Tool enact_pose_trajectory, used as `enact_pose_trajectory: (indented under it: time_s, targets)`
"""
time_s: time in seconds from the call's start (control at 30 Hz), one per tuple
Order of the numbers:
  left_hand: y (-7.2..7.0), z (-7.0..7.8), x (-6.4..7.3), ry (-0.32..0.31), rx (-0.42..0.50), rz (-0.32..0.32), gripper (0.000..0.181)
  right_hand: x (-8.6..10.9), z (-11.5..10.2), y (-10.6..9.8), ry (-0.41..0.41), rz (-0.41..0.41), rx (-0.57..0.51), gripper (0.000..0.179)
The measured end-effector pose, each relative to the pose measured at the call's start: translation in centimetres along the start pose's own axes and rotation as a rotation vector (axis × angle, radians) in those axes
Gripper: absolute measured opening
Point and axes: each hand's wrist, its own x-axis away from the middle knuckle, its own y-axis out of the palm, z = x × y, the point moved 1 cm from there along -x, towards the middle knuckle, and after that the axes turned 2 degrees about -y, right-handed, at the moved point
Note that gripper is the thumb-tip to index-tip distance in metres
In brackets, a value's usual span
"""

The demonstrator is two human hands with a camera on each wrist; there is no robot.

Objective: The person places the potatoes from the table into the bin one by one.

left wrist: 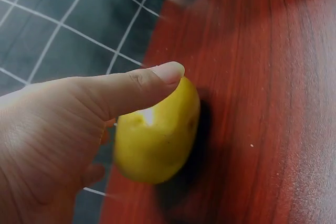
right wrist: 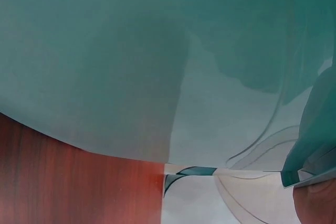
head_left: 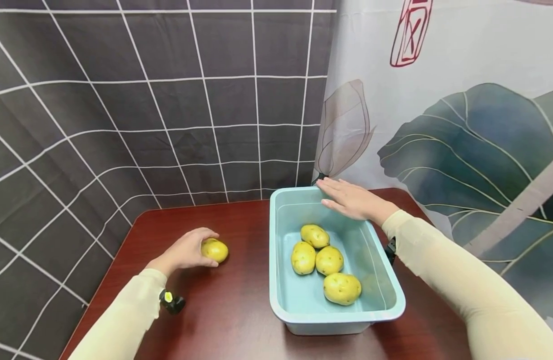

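Note:
My left hand (head_left: 186, 251) grips a yellow potato (head_left: 215, 250) left of the bin, with the thumb on one side and the fingers round the other. Seen from the left wrist, the potato (left wrist: 157, 135) is close over the wooden tabletop, and its shadow falls beside it. A light blue plastic bin (head_left: 337, 317) stands upright on the table. Inside it, several yellow potatoes (head_left: 341, 288) lie clustered on the floor. My right hand (head_left: 350, 199) lies with straight fingers over the bin's far right corner, at the rim. The bin's wall (right wrist: 131, 77) fills most of the right wrist view.
The dark red wooden table (head_left: 240, 290) runs up to a hanging grey cloth with white grid lines (head_left: 227, 105). Behind the bin on the right hangs a white cloth (head_left: 461, 45) printed with a large leaf. Each wrist wears a small black camera (head_left: 172, 302).

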Motion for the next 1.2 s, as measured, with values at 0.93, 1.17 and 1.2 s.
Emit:
enact_pose_trajectory:
  time_s: [0.93, 1.17, 1.2]
  targets:
    - [2.6, -0.6, 1.8, -0.134, -0.028, 0.021, 0.085, 0.2, 0.0, -0.2, 0.0, 0.032, 0.007, 0.067]
    - [4.0, -0.2, 1.6, -0.133, -0.051, 0.063, 0.088, 0.1, -0.2, -0.1, -0.002, 0.032, 0.009, 0.065]
    - [4.2, -0.2, 1.5, -0.129, -0.056, 0.073, 0.087, 0.1, -0.2, -0.1, -0.004, 0.033, 0.01, 0.065]
